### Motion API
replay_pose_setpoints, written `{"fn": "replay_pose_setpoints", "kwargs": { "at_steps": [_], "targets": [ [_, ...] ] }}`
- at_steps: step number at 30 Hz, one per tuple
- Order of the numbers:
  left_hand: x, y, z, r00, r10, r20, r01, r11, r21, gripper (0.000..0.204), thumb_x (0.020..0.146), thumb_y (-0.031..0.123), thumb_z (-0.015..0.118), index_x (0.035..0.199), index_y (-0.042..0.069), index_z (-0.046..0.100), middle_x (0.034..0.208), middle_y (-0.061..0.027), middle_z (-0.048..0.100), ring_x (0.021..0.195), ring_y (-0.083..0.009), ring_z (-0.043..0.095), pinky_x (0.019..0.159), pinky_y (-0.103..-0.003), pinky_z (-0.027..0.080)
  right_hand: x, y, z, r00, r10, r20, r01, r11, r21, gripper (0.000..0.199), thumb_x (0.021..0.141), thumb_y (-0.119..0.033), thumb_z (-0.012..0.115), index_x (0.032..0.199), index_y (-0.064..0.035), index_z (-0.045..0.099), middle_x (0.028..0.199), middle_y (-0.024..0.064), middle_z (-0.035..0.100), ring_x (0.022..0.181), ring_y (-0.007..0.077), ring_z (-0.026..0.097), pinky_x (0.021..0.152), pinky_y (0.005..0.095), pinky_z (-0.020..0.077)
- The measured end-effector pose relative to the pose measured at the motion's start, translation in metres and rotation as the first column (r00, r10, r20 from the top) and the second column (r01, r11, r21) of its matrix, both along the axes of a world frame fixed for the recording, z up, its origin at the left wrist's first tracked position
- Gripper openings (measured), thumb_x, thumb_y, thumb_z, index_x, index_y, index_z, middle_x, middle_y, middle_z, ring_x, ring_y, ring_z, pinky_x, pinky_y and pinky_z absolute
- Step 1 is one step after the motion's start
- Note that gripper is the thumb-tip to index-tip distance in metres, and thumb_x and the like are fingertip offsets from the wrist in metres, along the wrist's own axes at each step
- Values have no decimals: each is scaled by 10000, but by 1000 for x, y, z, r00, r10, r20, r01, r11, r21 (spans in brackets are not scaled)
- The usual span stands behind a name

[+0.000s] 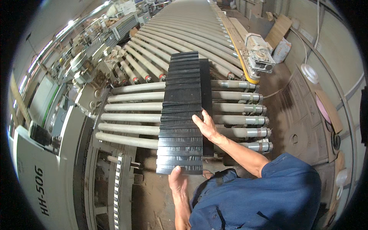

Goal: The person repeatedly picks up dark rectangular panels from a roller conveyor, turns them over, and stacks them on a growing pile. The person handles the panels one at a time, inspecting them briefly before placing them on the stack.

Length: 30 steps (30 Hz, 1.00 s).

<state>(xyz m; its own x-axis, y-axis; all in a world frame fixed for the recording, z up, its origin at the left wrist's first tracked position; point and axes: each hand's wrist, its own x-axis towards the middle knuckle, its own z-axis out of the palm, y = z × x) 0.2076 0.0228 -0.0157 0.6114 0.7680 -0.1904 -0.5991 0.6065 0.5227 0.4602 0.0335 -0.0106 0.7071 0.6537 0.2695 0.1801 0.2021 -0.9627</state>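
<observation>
A dark blue short-sleeved shirt [260, 199] on the person's own body fills the lower right, nearest the camera. From it, both bare arms reach to a long black stack [181, 111] of narrow strips lying crosswise, one after another, glossiest at the near end. The stack lies lengthwise, pointing away from the person, over the pale rollers [132, 107] of a conveyor, its near end jutting past the closest roller. A plain black panel [207, 88] shows along its right side, partly covered by it.

The left hand [177, 181] is closed around the near end, thumb over the edge, its other fingers hidden. The right hand [207, 125] is at the right edge, about midway: the thumb lies on top, parted from the forefinger beside it. How firmly its fingers grip cannot be told.

At left stands a white machine cabinet [48, 184]. Beyond the stack, more rollers run into the distance, with a curved yellow rail [243, 63] and a grey motor [260, 53] on their right. A cluttered workshop surrounds everything.
</observation>
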Motion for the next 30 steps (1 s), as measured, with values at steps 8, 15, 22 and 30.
{"fn": "replay_pose_setpoints", "kwargs": {
  "at_steps": [8, 15, 22, 30],
  "targets": [
    [54, -3, -15, 992, -124, -9, 124, 992, -25, 639, 785, 33, 726, 1368, 86, 470, 1272, -87, 588, 1188, -264, 556, 1085, -443, 399, 61, -21, -65, 926, -157, 344, 304, 851, -429, 657, 921, -431, 574, 1364, 38, 455, 1464, 292, 369, 1376, 400, 339, 1145, 458, 268],
    [36, 17, -22, 790, -479, -383, 472, 873, -118, 489, 909, 331, 674, 1274, 40, 528, 1047, -147, 679, 885, -265, 683, 676, -387, 564, 69, -19, -66, 984, -108, 140, 156, 904, -397, 741, 946, -418, 553, 1452, 70, 320, 1537, 287, 259, 1455, 374, 214, 1189, 418, 191],
    [-32, 16, -51, 589, -361, -723, 542, 840, 23, 422, 971, 366, 583, 1050, -43, 653, 905, -161, 715, 778, -220, 690, 707, -339, 553, 58, -24, -63, 948, -167, 270, 292, 792, -536, 716, 953, -357, 576, 1443, 99, 321, 1509, 283, 330, 1434, 354, 289, 1179, 388, 223],
    [-124, -38, -139, 644, -68, -762, -43, 991, -125, 319, 970, 261, 601, 1085, -33, 645, 972, -129, 701, 822, -176, 660, 728, -303, 541, 53, -14, -50, 861, -142, 488, 353, 859, -372, 663, 965, -279, 578, 1460, 67, 304, 1524, 264, 311, 1432, 351, 292, 1189, 411, 208]
  ]
}}
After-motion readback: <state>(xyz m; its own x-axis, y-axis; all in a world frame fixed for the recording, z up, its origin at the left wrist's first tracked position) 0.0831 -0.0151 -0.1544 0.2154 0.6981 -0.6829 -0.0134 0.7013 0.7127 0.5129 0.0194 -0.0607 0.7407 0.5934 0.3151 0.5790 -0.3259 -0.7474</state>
